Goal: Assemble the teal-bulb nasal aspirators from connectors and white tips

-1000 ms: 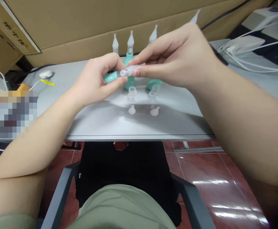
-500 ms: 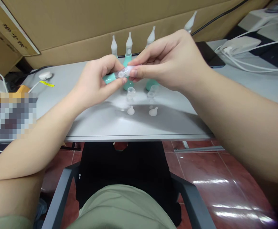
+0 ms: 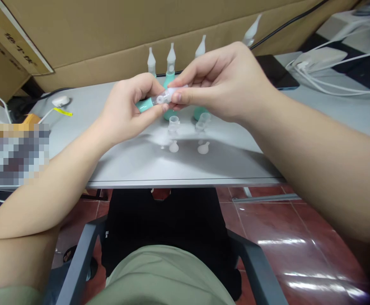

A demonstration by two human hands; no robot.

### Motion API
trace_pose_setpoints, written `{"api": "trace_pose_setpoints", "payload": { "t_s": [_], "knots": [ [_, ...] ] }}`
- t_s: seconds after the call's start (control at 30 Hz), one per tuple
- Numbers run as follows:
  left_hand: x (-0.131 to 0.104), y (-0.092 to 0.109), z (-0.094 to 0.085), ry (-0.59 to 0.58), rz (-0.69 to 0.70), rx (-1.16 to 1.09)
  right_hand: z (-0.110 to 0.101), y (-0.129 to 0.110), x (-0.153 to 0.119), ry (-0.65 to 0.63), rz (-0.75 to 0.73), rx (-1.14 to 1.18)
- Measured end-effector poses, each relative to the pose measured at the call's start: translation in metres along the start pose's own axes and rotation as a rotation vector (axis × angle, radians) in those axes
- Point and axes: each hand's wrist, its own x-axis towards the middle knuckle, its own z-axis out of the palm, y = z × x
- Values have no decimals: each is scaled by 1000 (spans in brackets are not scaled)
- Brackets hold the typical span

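My left hand [image 3: 129,106] is wrapped round a green bulb [image 3: 144,105] with a clear connector [image 3: 160,99] at its right end. Pinched in the fingers of my right hand [image 3: 215,82] is a whitish tip [image 3: 172,94], which meets the connector. Behind my hands stand several green bulbs with white pointed nozzles, one of them [image 3: 171,54] upright between my hands. Two clear connectors [image 3: 174,123] [image 3: 203,122] lie on the table in front of them. Nearer the edge are two small white pieces [image 3: 174,146] [image 3: 203,148].
The grey table [image 3: 134,169] ends in front of my lap. Cardboard [image 3: 109,34] rises behind it. At the right are a dark flat device [image 3: 277,72] and white cables [image 3: 324,87]. A white object [image 3: 60,101] and a yellow-tagged cable [image 3: 62,111] are at the left.
The whitish tip sits slightly further left over the clear connector, and my right hand has shifted slightly left with it. My left hand has barely moved.
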Motion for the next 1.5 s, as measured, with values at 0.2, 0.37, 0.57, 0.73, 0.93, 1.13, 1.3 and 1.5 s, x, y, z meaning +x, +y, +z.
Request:
{"api": "trace_pose_setpoints", "payload": {
  "t_s": [0.2,0.37,0.57,0.73,0.93,1.13,1.3,1.5],
  "knots": [
    [1,-3,3,-12,-11,10,0,2,-2,-19,-12,53],
    [6,8,1,-6,-9,-55,2,-9,-5,18,-42,21],
    [12,7,-10,-137,-58,-86,-2,-11,-5,69,-124,-117],
    [12,-21,-13,-212,-19,-54,-7,-2,-3,30,-71,-133],
    [10,-61,-26,-53,-122,-8,-14,-3,-3,33,-124,-338],
    [9,-99,-31,-64,-286,119,-21,5,1,-236,-240,-522],
    [6,-91,-40,-174,-369,246,-23,1,2,-389,-252,-568],
    [1,-105,-31,-89,-383,212,-25,-2,2,-507,-258,-557]
  ]
}}
